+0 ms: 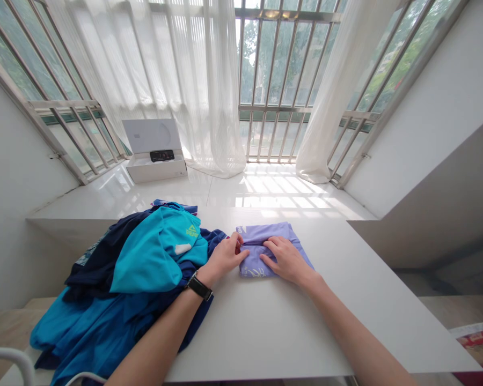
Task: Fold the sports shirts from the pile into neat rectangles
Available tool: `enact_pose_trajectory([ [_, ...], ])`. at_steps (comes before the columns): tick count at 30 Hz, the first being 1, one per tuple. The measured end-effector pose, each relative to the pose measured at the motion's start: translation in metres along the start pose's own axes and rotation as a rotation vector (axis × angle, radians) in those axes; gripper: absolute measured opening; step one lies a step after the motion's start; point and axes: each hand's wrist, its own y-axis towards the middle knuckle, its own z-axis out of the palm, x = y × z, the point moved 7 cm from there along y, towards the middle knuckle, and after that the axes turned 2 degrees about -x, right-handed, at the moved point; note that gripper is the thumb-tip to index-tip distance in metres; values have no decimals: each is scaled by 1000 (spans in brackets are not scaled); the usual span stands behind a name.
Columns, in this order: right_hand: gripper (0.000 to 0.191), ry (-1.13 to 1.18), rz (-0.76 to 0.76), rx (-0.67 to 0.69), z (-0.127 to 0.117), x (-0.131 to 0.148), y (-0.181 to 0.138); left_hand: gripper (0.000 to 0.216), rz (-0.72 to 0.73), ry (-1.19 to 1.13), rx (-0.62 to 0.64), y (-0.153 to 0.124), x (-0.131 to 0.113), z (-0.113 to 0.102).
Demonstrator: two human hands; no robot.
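Observation:
A folded purple garment (261, 234) with white print lies on the white table in front of me. At its left edge is my left hand (224, 258), its fingers curled and its thumb on the cloth; it appears to pinch that edge. My right hand (287, 261) rests on the right part of the garment, fingers spread and palm down. A black-strapped watch (199, 286) is on my left wrist. Close by on the left is a heap of clothes, with a bright teal garment (153, 252) on top and a dark navy one (100, 262) beside it.
The white table (265, 327) meets a glossy window ledge (221, 190). An open white box (156, 171) holding a black device stands on the ledge. Sheer curtains (213, 107) hang before barred windows. A white curved tube (12, 354) shows at lower left.

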Motion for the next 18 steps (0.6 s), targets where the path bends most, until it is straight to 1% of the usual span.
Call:
enact_pose_trajectory([
  [3,21,16,-6,1,0,-1,-1,14,92,-40,34,0,-5,2],
  [6,24,41,-25,17,0,-2,-1,11,226,-77,88,-2,-14,3],
  [9,27,58,-37,27,1,-5,-2,13,348,-101,133,-5,-23,4],
  [11,23,62,-38,34,1,-7,-1,16,395,-116,161,-6,-26,5],
  [14,17,77,-51,41,-2,-13,-1,20,388,-124,175,-5,-24,5],
  [16,17,106,-41,58,-5,-20,-2,21,339,-131,162,-3,-20,4],
  [18,17,153,6,96,-6,-31,-3,21,274,-145,151,-2,-16,2],
])
